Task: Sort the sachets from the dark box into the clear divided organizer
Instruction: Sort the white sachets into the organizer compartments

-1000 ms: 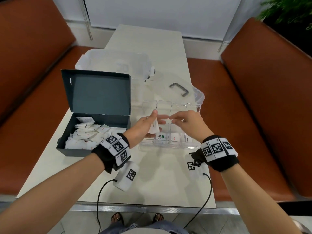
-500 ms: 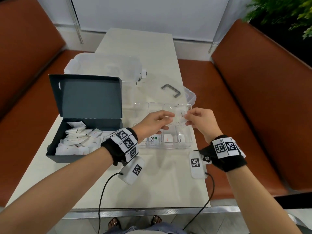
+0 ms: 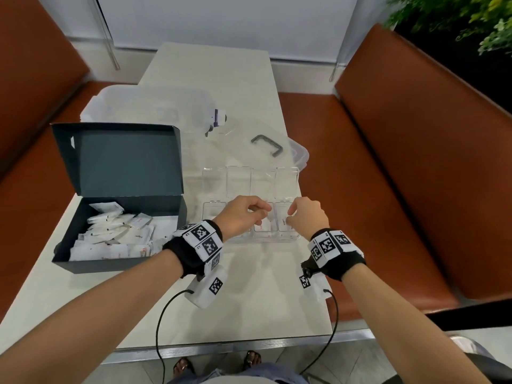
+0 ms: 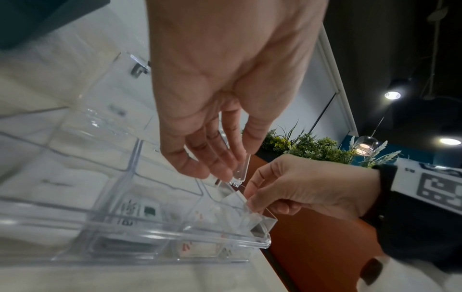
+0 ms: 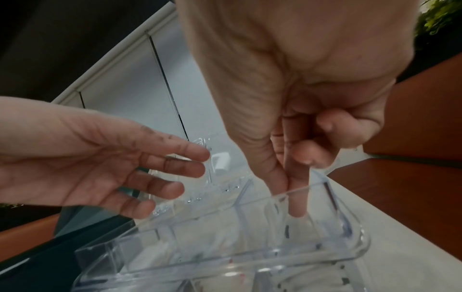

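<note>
The dark box (image 3: 119, 264) stands open at the left with several white sachets (image 3: 116, 236) inside. The clear divided organizer (image 3: 277, 239) lies in the middle, its lid (image 3: 249, 178) folded back. My right hand (image 3: 302, 214) pinches a white sachet (image 3: 284, 223) and dips it into the near right-end compartment; thumb and forefinger reach below the organizer rim (image 5: 350, 254). My left hand (image 3: 246, 214) hovers over the neighbouring compartment with relaxed, empty fingers (image 5: 175, 170). A red-printed sachet (image 3: 261, 225) lies below it. Other compartments (image 4: 140, 209) hold sachets too.
A large clear storage bin (image 3: 144, 106) stands behind the dark box, and a clear lid with a grey handle (image 3: 267, 145) lies behind the organizer. Brown benches (image 3: 401, 189) flank the table. Its near edge (image 3: 221, 347) is close, with wrist cables hanging over it.
The sachet went from my left hand to my right. Both hands then came down toward the organizer's near row, and the right one lowered the sachet into the right-end compartment.
</note>
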Motion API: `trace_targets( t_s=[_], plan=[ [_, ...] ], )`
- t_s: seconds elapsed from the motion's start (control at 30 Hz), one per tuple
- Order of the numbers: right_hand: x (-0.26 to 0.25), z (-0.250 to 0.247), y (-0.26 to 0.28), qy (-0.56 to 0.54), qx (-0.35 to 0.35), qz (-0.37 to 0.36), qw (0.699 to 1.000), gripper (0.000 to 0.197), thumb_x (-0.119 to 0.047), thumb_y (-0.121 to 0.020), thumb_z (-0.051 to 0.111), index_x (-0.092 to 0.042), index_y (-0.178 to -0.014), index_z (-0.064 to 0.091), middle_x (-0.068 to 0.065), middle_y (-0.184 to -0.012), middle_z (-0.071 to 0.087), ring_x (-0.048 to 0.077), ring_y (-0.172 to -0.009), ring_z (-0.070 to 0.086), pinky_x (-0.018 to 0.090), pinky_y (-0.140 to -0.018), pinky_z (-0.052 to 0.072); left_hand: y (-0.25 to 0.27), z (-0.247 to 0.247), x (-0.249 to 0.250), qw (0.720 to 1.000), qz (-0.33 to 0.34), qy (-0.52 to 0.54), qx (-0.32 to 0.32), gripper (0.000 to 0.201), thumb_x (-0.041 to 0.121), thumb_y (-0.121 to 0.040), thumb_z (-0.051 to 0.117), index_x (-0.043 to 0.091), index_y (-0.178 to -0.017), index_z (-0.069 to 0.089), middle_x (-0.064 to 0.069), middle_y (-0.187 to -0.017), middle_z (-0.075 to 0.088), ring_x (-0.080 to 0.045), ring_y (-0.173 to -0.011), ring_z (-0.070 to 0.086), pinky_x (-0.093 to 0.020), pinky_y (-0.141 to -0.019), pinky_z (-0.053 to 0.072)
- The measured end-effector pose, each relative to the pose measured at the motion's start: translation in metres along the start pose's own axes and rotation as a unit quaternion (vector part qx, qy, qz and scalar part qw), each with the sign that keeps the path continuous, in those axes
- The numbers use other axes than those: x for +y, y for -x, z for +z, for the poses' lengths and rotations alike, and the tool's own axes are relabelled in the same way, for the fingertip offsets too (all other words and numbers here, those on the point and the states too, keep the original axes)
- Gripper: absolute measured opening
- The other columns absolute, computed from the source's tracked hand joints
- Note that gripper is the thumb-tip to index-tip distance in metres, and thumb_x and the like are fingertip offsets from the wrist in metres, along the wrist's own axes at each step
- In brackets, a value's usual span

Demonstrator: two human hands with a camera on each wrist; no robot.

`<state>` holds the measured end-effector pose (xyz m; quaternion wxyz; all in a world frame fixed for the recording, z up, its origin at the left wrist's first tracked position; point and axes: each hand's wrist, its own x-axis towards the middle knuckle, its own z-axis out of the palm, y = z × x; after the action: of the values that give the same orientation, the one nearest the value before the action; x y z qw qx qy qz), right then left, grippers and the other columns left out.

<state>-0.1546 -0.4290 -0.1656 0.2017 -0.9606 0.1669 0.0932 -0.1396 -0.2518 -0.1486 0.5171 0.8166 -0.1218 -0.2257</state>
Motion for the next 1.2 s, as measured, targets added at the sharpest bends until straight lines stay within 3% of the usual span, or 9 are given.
trace_targets(
  t_s=[0.17, 0.4, 0.6, 0.73, 0.87, 0.97, 1.03, 1.07, 1.2],
  plan=[
    [-0.003, 0.005, 0.002, 0.039, -0.009, -0.023, 0.999, 0.014, -0.017, -0.087, 0.060, -0.015, -0.101, 0.059, 0.007, -0.103, 0.060, 0.027, -0.090, 0.061, 0.031, -0.072, 0.049, 0.001, -0.006, -0.005, 1.000, -0.008, 0.011, 0.013, 0.012, 0.013, -0.094, 0.057, 0.017, -0.099, 0.068, 0.007, -0.094, 0.063, -0.012, -0.077, 0.066, -0.012, -0.059, 0.046],
    [-0.006, 0.014, 0.003, 0.140, 0.001, -0.060, 0.988, 0.016, -0.013, -0.090, 0.056, -0.010, -0.105, 0.057, 0.011, -0.108, 0.060, 0.031, -0.095, 0.062, 0.034, -0.077, 0.049, 0.007, -0.012, -0.008, 1.000, -0.007, 0.020, 0.017, 0.016, 0.012, -0.094, 0.057, 0.011, -0.105, 0.068, 0.006, -0.091, 0.062, -0.015, -0.079, 0.065, -0.007, -0.056, 0.042],
    [-0.013, 0.012, 0.001, 0.189, -0.017, -0.067, 0.980, 0.017, -0.006, -0.089, 0.056, -0.009, -0.105, 0.058, 0.011, -0.106, 0.061, 0.030, -0.092, 0.063, 0.034, -0.078, 0.053, 0.015, -0.022, -0.010, 1.000, -0.005, 0.026, 0.015, 0.013, 0.014, -0.095, 0.057, 0.020, -0.099, 0.068, 0.000, -0.098, 0.066, -0.012, -0.080, 0.067, -0.020, -0.065, 0.047],
    [-0.022, -0.009, 0.003, 0.148, 0.016, -0.054, 0.987, 0.013, -0.014, -0.090, 0.055, -0.011, -0.102, 0.060, 0.011, -0.103, 0.060, 0.029, -0.087, 0.063, 0.040, -0.080, 0.055, 0.028, -0.039, -0.008, 1.000, 0.003, 0.018, 0.015, 0.015, 0.015, -0.096, 0.056, 0.018, -0.104, 0.068, -0.006, -0.106, 0.067, -0.013, -0.083, 0.068, -0.026, -0.071, 0.050],
    [-0.046, -0.045, 0.011, 0.026, 0.075, -0.074, 0.994, 0.016, -0.024, -0.090, 0.057, -0.019, -0.105, 0.062, 0.006, -0.100, 0.064, 0.027, -0.088, 0.063, 0.042, -0.081, 0.055, 0.048, -0.076, -0.003, 0.999, 0.024, -0.009, 0.024, 0.020, 0.017, -0.096, 0.057, 0.015, -0.113, 0.067, -0.004, -0.104, 0.067, -0.009, -0.081, 0.066, -0.013, -0.065, 0.048],
    [-0.082, -0.064, 0.025, -0.077, 0.103, -0.150, 0.980, 0.021, -0.023, -0.090, 0.062, -0.018, -0.110, 0.060, -0.003, -0.088, 0.063, 0.015, -0.078, 0.062, 0.029, -0.078, 0.052, 0.067, -0.117, 0.000, 0.999, 0.027, -0.017, 0.032, 0.019, 0.019, -0.096, 0.057, 0.017, -0.112, 0.066, 0.000, -0.102, 0.068, -0.010, -0.082, 0.068, -0.017, -0.069, 0.048],
    [-0.116, -0.066, 0.036, -0.122, 0.094, -0.208, 0.966, 0.016, -0.022, -0.088, 0.065, -0.019, -0.104, 0.063, -0.006, -0.081, 0.064, 0.005, -0.064, 0.059, 0.010, -0.065, 0.043, 0.080, -0.149, -0.002, 0.999, 0.018, -0.028, 0.039, 0.018, 0.021, -0.095, 0.058, 0.020, -0.111, 0.067, 0.003, -0.103, 0.070, -0.010, -0.086, 0.070, -0.016, -0.069, 0.051],
    [-0.133, -0.062, 0.041, -0.138, 0.071, -0.235, 0.960, 0.013, -0.022, -0.087, 0.065, -0.020, -0.100, 0.064, -0.007, -0.080, 0.065, 0.001, -0.059, 0.058, 0.006, -0.059, 0.039, 0.085, -0.165, -0.005, 0.998, 0.013, -0.039, 0.042, 0.017, 0.023, -0.095, 0.059, 0.022, -0.110, 0.067, 0.005, -0.102, 0.071, -0.009, -0.087, 0.070, -0.012, -0.066, 0.051],
    [-0.201, -0.026, 0.052, -0.153, -0.060, -0.308, 0.937, 0.010, -0.020, -0.086, 0.065, -0.019, -0.096, 0.068, -0.005, -0.078, 0.068, -0.003, -0.051, 0.058, 0.009, -0.057, 0.045, 0.101, -0.216, -0.029, 0.991, -0.037, -0.124, 0.045, 0.015, 0.025, -0.094, 0.060, 0.025, -0.107, 0.067, 0.009, -0.096, 0.071, -0.006, -0.083, 0.070, -0.010, -0.061, 0.048]
  ],
)
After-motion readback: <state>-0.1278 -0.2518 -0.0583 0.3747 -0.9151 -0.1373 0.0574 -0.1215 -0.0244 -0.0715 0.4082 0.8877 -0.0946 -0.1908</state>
